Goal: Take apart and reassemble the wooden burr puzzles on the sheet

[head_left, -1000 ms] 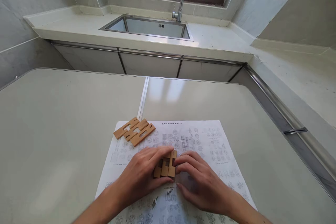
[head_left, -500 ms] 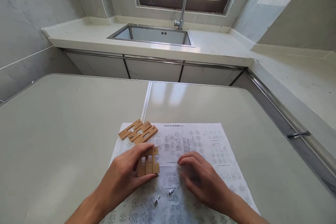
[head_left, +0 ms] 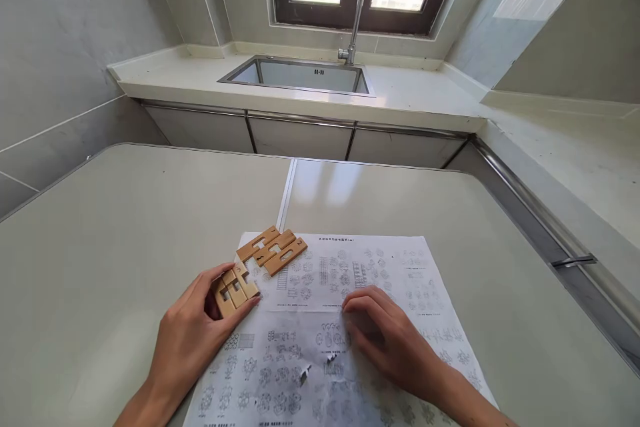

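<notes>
My left hand (head_left: 193, 323) is closed around a group of flat notched wooden puzzle pieces (head_left: 235, 290), pinched between thumb and fingers at the left edge of a printed sheet (head_left: 385, 347). Dark square gaps show between these pieces. Just beyond them lie three more wooden puzzle pieces (head_left: 273, 250), side by side, with cut-outs and dark numbers on them. My right hand (head_left: 387, 337) rests on the right half of the sheet, its fingers loosely curled and apart from the thumb. Nothing shows in it.
The sheet carries rows of small diagrams and has two torn spots near its middle. It lies on a pale table (head_left: 125, 247) with a seam strip (head_left: 287, 193). Behind stand a counter (head_left: 415, 90), a sink (head_left: 300, 73) and a faucet (head_left: 355, 7).
My left hand has moved left with its wooden puzzle pieces, which are now turned and lower beside the other three. My right hand stays almost in place. The view has shifted slightly.
</notes>
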A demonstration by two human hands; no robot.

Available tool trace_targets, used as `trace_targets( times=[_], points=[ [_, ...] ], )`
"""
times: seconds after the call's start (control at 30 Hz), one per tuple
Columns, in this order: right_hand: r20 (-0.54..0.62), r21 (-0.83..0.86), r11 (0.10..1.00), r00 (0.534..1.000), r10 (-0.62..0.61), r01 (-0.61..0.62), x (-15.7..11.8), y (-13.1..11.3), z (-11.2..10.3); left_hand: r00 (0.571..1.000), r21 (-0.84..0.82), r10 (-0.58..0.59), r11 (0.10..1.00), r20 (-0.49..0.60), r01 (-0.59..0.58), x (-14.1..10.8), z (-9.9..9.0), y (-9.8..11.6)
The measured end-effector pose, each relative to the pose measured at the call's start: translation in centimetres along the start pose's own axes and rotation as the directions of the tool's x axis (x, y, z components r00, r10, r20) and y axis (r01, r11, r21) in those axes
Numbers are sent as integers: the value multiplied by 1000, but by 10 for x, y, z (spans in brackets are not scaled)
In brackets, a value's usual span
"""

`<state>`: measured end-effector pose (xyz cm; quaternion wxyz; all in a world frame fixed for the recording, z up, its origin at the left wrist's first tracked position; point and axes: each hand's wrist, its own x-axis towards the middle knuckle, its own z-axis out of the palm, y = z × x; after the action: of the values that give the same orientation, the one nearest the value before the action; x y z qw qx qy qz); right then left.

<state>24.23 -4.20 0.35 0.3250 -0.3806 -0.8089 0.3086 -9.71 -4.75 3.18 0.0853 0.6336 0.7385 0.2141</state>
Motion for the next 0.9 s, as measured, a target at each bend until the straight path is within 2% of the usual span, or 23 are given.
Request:
trace_targets(
  times=[0.17,0.33,0.5,0.6,0.67,0.9],
  points=[
    [-3,-12,1000,1000,-4,4,1,-1,0,1000,34,-5,999,-7,5,0,0,9],
    [-4,2,1000,1000,-5,5,1,0,0,996,24,1,1000,-85,1,0,-11,10],
    [-9,-1,1000,1000,-9,9,1,0,0,989,-12,126,992,-82,-128,15,-18,17],
    [-19,-14,1000,1000,-20,20,2,-1,0,967,20,249,968,-54,-249,30,-11,24],
    [-26,-20,1000,999,-24,23,2,-1,0,952,30,305,952,6,-305,38,-2,29],
    [-16,-8,1000,1000,-25,25,2,2,0,950,91,300,947,92,-308,51,21,41]
  ],
)
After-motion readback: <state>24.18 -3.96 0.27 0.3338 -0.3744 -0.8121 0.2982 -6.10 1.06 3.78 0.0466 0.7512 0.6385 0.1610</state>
